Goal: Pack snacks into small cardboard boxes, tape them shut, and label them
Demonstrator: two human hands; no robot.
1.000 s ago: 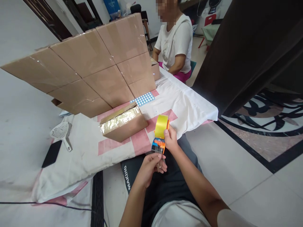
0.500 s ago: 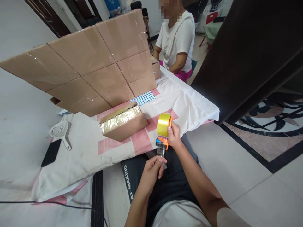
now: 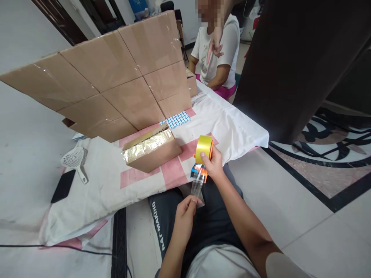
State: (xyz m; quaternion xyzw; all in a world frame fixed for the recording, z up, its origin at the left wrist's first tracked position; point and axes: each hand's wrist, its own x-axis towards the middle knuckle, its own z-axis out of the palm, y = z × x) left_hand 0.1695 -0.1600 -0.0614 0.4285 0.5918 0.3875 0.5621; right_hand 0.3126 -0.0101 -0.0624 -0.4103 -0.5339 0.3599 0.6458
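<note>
My right hand [image 3: 213, 161] is wrapped round a tape dispenser [image 3: 198, 173] with an orange and blue body and a roll of yellowish clear tape [image 3: 203, 148] on it. From its cutter end a strip of clear tape [image 3: 197, 188] runs down toward my lap. My left hand [image 3: 187, 208] pinches the strip near its loose end. On the table beyond, left of the dispenser, lies a closed cardboard box [image 3: 158, 154] with shiny tape along its top.
A wall of stacked cardboard boxes [image 3: 116, 81] stands at the back of the cloth-covered table [image 3: 139, 193]. A blue-and-white label sheet [image 3: 178, 119], a white slotted scoop [image 3: 74, 160] and a black phone [image 3: 63, 187] lie there. A person [image 3: 232, 46] sits beyond; another person's hand [image 3: 215, 44] reaches in from above.
The dispenser has tilted and the roll has moved slightly right and up in my right hand. More tape strip shows above my left hand. Another person's hand has appeared at the top.
</note>
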